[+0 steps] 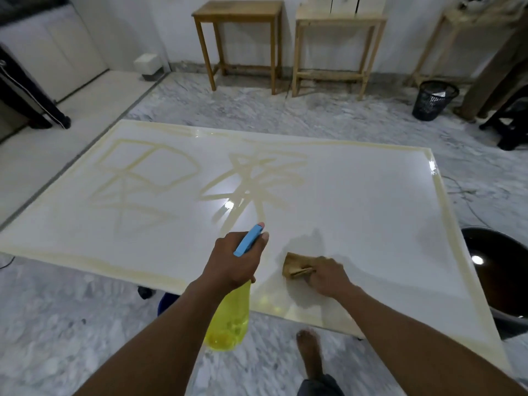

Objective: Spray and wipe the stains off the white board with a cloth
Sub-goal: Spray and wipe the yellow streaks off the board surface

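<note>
A large white board (357, 201) lies flat, low over the marble floor. Yellowish stains (251, 181) run across its left and middle parts and along its edges. My left hand (231, 264) grips a yellow spray bottle (228, 318) with a blue nozzle head (248, 240), which points out over the board's near edge. My right hand (328, 278) presses a folded tan cloth (297, 265) flat on the board near the front edge, just right of the bottle. The board's right half looks free of marks.
Two wooden tables (243, 44) (337, 50) stand against the far wall. A black mesh bin (434, 100) sits at the back right, and a dark round tub (497, 275) lies beside the board's right edge. My bare foot (310, 352) is on the floor below the board.
</note>
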Demonstrator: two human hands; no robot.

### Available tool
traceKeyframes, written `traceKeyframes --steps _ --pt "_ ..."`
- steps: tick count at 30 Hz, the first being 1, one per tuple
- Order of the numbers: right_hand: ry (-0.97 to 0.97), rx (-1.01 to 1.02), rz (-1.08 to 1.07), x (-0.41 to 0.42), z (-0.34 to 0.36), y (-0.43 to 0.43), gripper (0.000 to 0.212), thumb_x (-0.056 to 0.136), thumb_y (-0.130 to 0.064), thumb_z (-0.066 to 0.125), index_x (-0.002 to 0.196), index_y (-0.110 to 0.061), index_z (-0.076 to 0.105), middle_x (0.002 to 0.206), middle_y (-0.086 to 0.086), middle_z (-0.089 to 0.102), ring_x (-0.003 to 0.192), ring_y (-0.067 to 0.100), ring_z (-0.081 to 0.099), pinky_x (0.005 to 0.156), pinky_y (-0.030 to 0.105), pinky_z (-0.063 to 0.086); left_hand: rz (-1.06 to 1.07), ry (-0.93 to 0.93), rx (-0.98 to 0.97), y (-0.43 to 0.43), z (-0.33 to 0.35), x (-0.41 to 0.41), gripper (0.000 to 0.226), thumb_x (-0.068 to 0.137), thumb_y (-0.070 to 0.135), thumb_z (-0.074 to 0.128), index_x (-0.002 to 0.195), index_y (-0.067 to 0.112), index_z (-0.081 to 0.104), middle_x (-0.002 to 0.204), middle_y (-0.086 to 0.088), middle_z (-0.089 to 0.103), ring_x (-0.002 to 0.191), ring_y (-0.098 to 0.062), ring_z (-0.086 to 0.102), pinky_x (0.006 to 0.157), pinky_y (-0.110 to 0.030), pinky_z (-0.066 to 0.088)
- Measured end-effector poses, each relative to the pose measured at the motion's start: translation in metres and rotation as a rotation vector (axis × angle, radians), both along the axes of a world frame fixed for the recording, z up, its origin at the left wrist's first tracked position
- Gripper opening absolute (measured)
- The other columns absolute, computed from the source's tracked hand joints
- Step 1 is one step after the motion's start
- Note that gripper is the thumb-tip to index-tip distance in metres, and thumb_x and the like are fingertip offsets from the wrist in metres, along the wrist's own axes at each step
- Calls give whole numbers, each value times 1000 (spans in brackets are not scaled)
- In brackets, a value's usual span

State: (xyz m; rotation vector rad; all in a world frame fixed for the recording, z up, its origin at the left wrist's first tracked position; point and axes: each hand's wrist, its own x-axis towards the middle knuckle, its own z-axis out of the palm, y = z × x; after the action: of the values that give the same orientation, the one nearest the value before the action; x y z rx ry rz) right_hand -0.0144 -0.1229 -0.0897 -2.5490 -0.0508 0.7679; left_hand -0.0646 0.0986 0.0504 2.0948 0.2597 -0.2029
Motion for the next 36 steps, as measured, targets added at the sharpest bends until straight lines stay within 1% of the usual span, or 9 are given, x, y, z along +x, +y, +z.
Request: traceKeyframes --steps 3,7,9,13,16,20,25,30,36 --pt "236 487 -439 10 33 -14 37 76 -36 65 97 -7 74 90 15 74 73 26 65 65 31 48 -18 -23 12 14 8 -10 12 104 47 61 108 44 72 91 -21 74 63 -27 76 61 -35 67" --pt "567 1071 -732 10 28 -30 39 83 -4 63 121 4 61 119 23 68 103 35 67 81 40 57 -46 -45 19 17 14 -3 17 104 44 62 103 32 74 87 -18 75 58 -31 75 52 -29 62" --pt "673 1143 -746 15 21 -30 48 79 -3 68 126 0 59 127 24 65 117 39 63 95 48 54 -51 -44 16 15 12 9 23 104 44 62 109 26 76 87 -17 75 58 -31 75 55 -32 65" --pt "655 1014 -551 80 23 -30 49 80 3 61 129 1 57 124 27 65 112 42 65 92 50 56 -66 -38 12 8 5 51 16 105 44 61 99 34 72 91 -21 76 59 -24 75 52 -16 56" --pt "502 801 -490 173 42 -28 41 81 8 55 122 7 58 104 24 69 90 37 68 73 41 57 -72 -11 6 1 -4 107 23 103 45 62 84 36 71 91 -22 75 55 -22 73 53 -24 61" --pt "233 510 -358 295 69 -26 22 87 4 54 106 -3 64 113 20 65 101 35 64 87 45 52 -73 34 47 -4 -17 177 38 102 52 62 103 17 78 79 -14 73 56 -26 75 66 -47 67" --pt "-194 11 -57 416 81 -4 13 96 -16 50 93 -5 56 99 17 60 77 28 55 64 32 40 -22 43 33 -3 -22 239 37 103 48 61 104 15 77 71 0 70 53 -24 74 69 -46 67" --pt "-312 -252 82 450 11 19 44 94 -10 46 137 -14 52 132 17 57 117 36 57 91 40 48 22 65 -14 6 -39 259 42 103 45 63 112 7 76 75 1 74 53 -27 73 66 -41 66" --pt "-389 -231 155 398 -67 29 58 90 2 48 147 -9 43 159 15 34 149 34 24 118 51 27 51 135 10 21 -58 263 38 102 49 63 107 14 78 86 -15 76 53 -25 73 55 -24 62"
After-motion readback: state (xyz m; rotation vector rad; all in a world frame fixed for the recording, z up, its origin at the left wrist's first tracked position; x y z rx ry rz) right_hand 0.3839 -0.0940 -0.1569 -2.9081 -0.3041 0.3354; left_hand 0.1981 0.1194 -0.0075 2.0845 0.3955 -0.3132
